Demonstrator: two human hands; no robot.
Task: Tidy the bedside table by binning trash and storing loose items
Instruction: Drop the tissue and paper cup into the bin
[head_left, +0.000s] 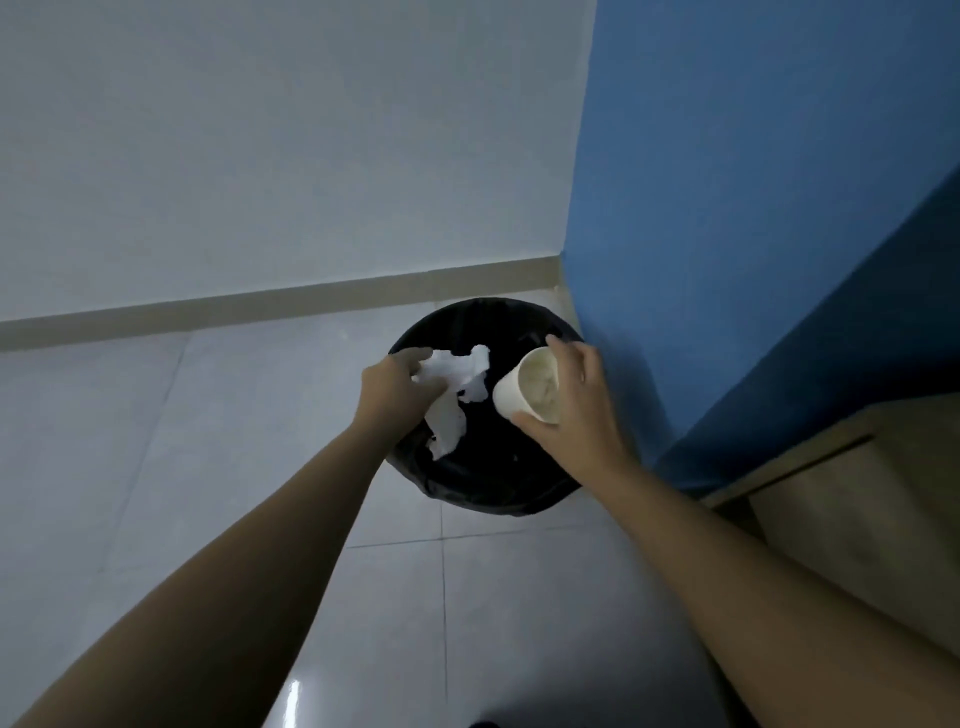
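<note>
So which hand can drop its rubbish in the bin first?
Probably the left hand: its crumpled tissue hangs down over the opening of the black bin, so just letting go should do. The right hand holds its paper cup over the bin too, so it is nearly as ready.

Down on the floor (208, 441) now: pale, glossy tiles, thin grout lines crossing just this side of the bin (483, 493). That bin is the one thing plainly standing on the tiles. It is round and black, with a black liner bag folded over its rim, and sits upright in the corner. It stands just beside the blue wall (727, 208) on the right and near the beige skirting (260, 306) along the back. A bright streak of reflected light (293, 696) shows on the near tiles. At the right edge, a light wooden cabinet (857, 519) comes down beside the blue wall, and its foot is out of sight.
</note>
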